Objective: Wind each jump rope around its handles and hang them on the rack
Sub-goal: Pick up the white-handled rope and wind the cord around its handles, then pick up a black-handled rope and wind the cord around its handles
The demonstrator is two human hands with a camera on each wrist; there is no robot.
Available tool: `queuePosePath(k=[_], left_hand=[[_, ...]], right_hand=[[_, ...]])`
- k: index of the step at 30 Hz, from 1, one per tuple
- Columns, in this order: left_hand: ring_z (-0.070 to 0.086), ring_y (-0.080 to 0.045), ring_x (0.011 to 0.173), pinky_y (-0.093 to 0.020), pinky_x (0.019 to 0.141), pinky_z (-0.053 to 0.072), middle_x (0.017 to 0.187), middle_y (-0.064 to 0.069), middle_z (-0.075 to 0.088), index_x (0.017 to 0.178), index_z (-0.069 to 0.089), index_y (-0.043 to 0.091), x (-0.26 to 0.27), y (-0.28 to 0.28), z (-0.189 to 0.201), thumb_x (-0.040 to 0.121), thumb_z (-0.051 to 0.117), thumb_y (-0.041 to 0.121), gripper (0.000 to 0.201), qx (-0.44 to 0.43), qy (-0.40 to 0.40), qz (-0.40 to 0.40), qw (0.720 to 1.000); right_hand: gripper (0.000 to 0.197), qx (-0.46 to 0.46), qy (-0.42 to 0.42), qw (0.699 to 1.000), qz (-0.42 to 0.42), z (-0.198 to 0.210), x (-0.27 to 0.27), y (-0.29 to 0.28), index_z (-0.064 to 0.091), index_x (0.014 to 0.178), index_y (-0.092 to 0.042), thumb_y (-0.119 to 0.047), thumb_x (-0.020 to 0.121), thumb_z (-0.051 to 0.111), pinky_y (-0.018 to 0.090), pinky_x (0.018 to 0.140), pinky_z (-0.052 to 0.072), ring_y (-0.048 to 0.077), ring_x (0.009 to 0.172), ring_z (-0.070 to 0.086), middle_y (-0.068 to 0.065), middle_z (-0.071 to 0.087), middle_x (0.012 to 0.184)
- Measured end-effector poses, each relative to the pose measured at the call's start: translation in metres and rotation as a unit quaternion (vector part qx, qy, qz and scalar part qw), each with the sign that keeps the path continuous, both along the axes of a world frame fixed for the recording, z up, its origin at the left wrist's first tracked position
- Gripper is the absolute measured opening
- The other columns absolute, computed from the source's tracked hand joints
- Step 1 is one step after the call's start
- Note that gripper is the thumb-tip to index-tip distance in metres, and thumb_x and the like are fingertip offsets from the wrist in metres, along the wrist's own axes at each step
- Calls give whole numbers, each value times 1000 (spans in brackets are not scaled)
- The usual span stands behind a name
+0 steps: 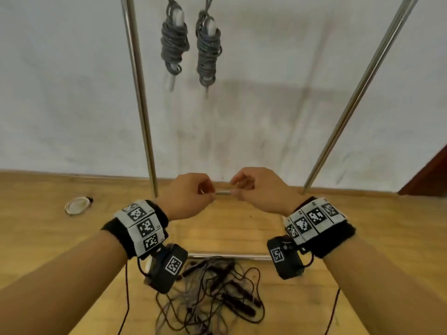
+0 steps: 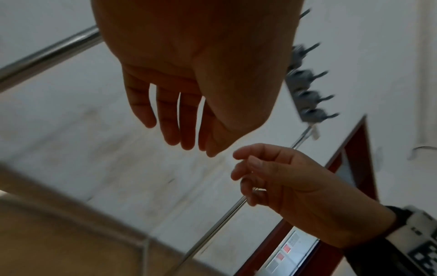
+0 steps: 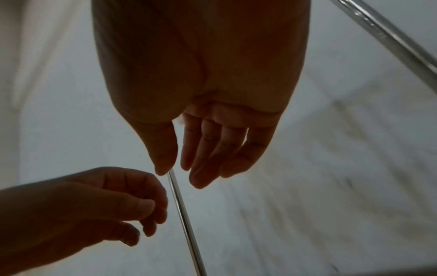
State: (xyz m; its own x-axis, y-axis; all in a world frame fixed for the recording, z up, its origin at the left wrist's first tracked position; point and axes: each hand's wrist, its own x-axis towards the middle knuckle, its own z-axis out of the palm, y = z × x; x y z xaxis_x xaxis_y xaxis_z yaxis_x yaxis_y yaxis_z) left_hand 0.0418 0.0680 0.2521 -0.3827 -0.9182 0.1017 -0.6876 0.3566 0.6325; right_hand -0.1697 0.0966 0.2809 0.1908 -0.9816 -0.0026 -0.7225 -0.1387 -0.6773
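Your left hand (image 1: 186, 194) and right hand (image 1: 261, 189) hang loosely curled, empty — two wound grey jump ropes (image 1: 174, 39) hang on the steel rack (image 1: 141, 93).

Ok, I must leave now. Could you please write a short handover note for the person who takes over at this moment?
Left hand: open, holds nothing.
Right hand: open, holds nothing. The two hands are close together in front of the rack.
Done: left wound rope and right wound rope hang on the rack.
Left: tangled ropes lie on the floor below the wrists, number unclear. Wind each one and hang it.
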Motion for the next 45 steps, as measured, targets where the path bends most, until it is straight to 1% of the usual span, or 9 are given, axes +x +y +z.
queuePosePath(k=[5, 9, 14, 21, 25, 28, 32, 37, 45], left_hand=[[62, -12, 85, -31, 75, 53, 88, 11, 65, 93, 65, 28, 2, 27, -123, 87, 64, 34, 9, 118, -84, -6, 989], [62, -16, 85, -29, 73, 52, 89, 6, 65, 92, 64, 26, -1, 39, -206, 87, 62, 28, 5, 197, -94, -24, 976], [61, -13, 90, -27, 78, 51, 93, 8, 63, 105, 65, 23, -10, 32, -298, 90, 57, 30, 18, 234, -92, 9, 968], [62, -15, 101, -32, 90, 54, 108, 4, 66, 119, 63, 20, -33, -6, -393, 92, 58, 31, 29, 315, -96, -27, 944], [62, -21, 105, -35, 88, 53, 116, -1, 65, 124, 60, 18, -55, -27, -433, 90, 60, 35, 38, 328, -156, -46, 930], [64, -23, 97, -38, 83, 56, 105, -3, 67, 111, 66, 16, -65, -35, -454, 86, 64, 40, 35, 321, -182, -55, 928], [64, -22, 90, -33, 68, 50, 101, -2, 67, 105, 67, 18, -70, -35, -472, 84, 65, 39, 30, 287, -191, -55, 937], [64, -27, 92, -34, 70, 51, 101, -4, 68, 104, 68, 22, -69, -33, -475, 86, 65, 31, 21, 277, -237, -82, 928], [62, -10, 76, -29, 64, 53, 84, 11, 66, 107, 67, 36, -36, -32, -424, 91, 59, 43, 20, 302, -269, -138, 904]], right_hand=[[18, 117, 69, 991, 17, -127, -9, 30, 64, 102, -31, -39, 87, 68, 19, 74, 49, 4, 87, 61, -17, 62, 89], [23, 192, 82, 978, 24, -217, -17, 38, 65, 108, -24, -36, 89, 67, 32, 85, 54, 12, 94, 63, -5, 67, 100], [13, 215, 103, 971, 12, -319, -24, 28, 61, 101, -34, -37, 89, 64, 21, 74, 50, 2, 87, 59, -19, 60, 91], [26, 244, 133, 961, -15, -424, -36, -17, 59, 119, -28, -31, 94, 57, 24, 87, 43, 14, 106, 57, -4, 61, 122], [41, 195, 158, 968, -17, -462, -41, -39, 51, 134, -25, -27, 94, 57, 32, 104, 38, 19, 128, 45, -2, 53, 136], [44, 186, 200, 961, 41, -486, -42, -57, 51, 136, -22, -23, 92, 59, 36, 108, 38, 20, 131, 41, -1, 52, 137], [37, 164, 230, 955, 93, -502, -45, -67, 60, 124, -21, -25, 88, 65, 38, 101, 43, 23, 121, 46, 1, 56, 125], [33, 173, 232, 951, 113, -501, -53, -59, 62, 117, -22, -35, 88, 66, 38, 92, 48, 22, 114, 52, -1, 57, 118], [25, 181, 203, 952, 140, -455, -57, -31, 59, 107, -23, -45, 94, 55, 31, 72, 44, 16, 91, 54, -7, 54, 103]])
